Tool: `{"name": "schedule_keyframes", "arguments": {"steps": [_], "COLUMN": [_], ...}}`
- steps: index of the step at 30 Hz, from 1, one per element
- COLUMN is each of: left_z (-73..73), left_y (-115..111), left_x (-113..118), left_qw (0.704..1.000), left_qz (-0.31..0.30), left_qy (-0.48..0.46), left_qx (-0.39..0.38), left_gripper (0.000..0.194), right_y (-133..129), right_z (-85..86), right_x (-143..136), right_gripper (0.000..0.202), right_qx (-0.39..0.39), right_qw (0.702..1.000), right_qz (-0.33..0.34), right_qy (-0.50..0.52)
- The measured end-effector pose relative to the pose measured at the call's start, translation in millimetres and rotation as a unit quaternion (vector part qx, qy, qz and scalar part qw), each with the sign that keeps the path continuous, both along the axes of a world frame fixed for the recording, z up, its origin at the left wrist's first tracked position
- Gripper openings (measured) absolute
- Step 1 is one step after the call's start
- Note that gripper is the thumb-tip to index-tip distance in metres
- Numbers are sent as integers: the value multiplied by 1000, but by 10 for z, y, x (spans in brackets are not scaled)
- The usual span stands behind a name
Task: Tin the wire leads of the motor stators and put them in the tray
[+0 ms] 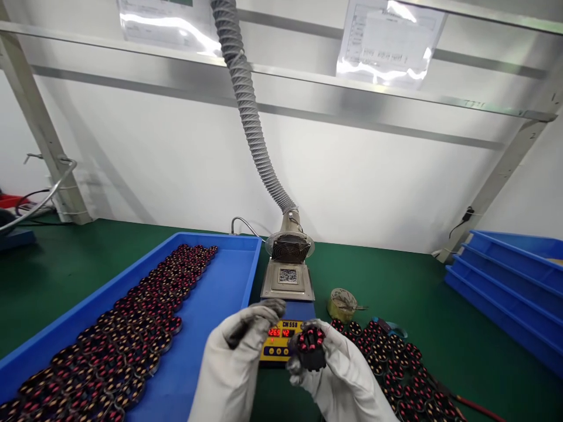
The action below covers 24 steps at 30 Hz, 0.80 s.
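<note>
My right hand [332,366], in a white glove with darkened fingertips, is closed around a motor stator [311,346], a small round black part with red coils facing me. Beside it my left hand [241,346], gloved alike, has its fingers curled and pressed together; whether anything is between them is hidden. Both hands are in front of a machine's yellow control panel [284,340] marked CM 558 with red digits. Rows of similar stators [118,334] fill the left part of a blue tray [248,264]. More stators [396,375] lie on the table to the right.
A grey flexible duct [250,111] comes down to a hood over the machine's metal top [288,280]. A small round tin [342,303] stands right of the machine. Stacked blue trays [505,287] are at the far right of the green table [409,281].
</note>
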State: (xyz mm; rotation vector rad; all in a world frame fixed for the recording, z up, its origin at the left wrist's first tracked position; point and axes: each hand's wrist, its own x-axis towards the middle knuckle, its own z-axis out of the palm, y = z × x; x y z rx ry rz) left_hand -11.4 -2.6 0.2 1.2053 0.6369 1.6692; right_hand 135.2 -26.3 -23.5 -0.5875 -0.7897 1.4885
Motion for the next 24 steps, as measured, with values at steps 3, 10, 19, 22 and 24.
{"name": "schedule_keyframes", "arguments": {"steps": [3,10,19,22,24], "left_z": [71,25,-7,4,15], "left_y": [-13,-40,-42,-38,-37], "left_x": [-11,86,23,64,84], "left_qw": [987,999,936,951,972], "left_qz": [-72,-13,-65,-89,-111], "left_qy": [146,38,323,261,192], "left_qx": [9,-37,124,140,84], "left_gripper": [19,5,45,28,12], "right_y": [-5,-33,100,146,149], "right_z": [32,15,-70,-143,-188], "right_x": [19,-26,250,225,147], "right_gripper": [20,23,16,13,17], "right_qx": [-24,-53,26,34,36], "right_qw": [1000,994,998,998,998], "right_qz": [-12,73,65,38,8], "right_qy": [6,63,-7,-28,-59]}}
